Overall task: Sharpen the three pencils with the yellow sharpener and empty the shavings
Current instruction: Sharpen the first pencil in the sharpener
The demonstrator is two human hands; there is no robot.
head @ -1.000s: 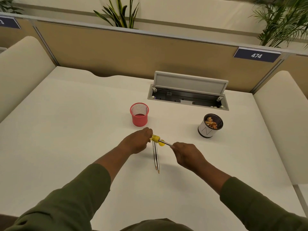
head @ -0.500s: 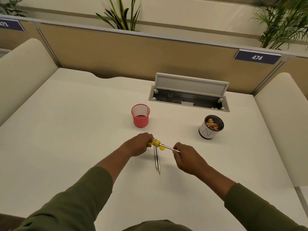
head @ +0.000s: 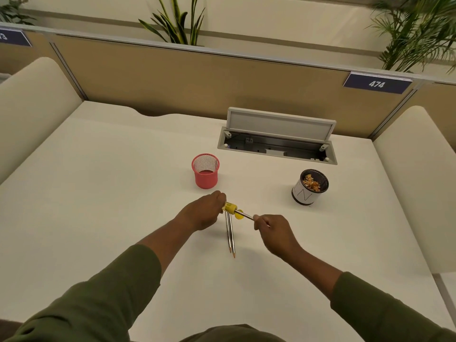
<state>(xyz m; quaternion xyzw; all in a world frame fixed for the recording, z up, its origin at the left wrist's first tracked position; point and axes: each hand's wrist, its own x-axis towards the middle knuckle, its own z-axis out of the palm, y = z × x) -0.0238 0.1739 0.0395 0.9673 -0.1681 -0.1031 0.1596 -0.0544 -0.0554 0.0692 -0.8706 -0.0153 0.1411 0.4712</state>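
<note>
i see the left hand [head: 201,213] gripping the yellow sharpener [head: 230,207] above the tabletop [head: 98,193], the right hand [head: 276,232] pinching a pencil [head: 244,215] lodged in it. two pencils [head: 230,233] lie below. the white cup [head: 309,187] holds shavings; the pink mesh cup [head: 206,171] looks empty.

Three pencils [head: 230,233], two cups [head: 205,171], one sharpener [head: 230,207]
</note>
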